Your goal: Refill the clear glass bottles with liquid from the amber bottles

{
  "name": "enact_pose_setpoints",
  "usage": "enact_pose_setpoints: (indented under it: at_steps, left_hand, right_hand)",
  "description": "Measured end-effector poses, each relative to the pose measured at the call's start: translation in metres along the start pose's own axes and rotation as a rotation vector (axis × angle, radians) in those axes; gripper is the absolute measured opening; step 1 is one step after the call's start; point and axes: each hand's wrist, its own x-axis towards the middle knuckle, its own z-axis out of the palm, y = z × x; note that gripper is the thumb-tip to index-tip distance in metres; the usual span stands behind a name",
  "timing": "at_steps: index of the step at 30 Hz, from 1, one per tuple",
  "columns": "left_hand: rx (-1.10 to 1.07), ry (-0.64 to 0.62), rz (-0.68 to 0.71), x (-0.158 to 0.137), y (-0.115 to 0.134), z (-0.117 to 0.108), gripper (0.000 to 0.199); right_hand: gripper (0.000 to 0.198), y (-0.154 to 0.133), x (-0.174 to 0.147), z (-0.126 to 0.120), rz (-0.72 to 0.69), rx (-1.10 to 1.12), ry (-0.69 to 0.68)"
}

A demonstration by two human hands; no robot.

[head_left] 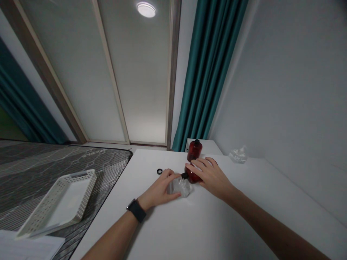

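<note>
A dark red, see-through bottle point(193, 177) lies on its side on the white table, its black neck pointing left. My right hand point(207, 177) is wrapped over the bottle's body from above and hides part of it. By the neck, my left hand point(162, 187) has thumb and forefinger spread, the fingertip at or very near the black end. A crumpled clear plastic bag point(183, 187) lies between that thumb and forefinger, below the neck; a firm grip on it does not show. Behind my right hand stands a second red bottle point(194, 150), upright with a black top.
A small black ring point(159, 171) lies left of my hands on the white table point(206, 227). Another crumpled clear bag point(238, 154) is at the back right, near the wall. To the left, a white perforated basket point(88, 193) and papers point(29, 245) rest on a grey patterned surface.
</note>
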Motion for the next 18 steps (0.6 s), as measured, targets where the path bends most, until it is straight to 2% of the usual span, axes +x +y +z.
enact_pose_setpoints:
  at_steps: [18]
  left_hand:
    - [0.009,0.006,0.001,0.0,0.0013,-0.0009,0.057]
  right_hand:
    - [0.076,-0.0003,0.0011,-0.0021,-0.003,-0.003,-0.008]
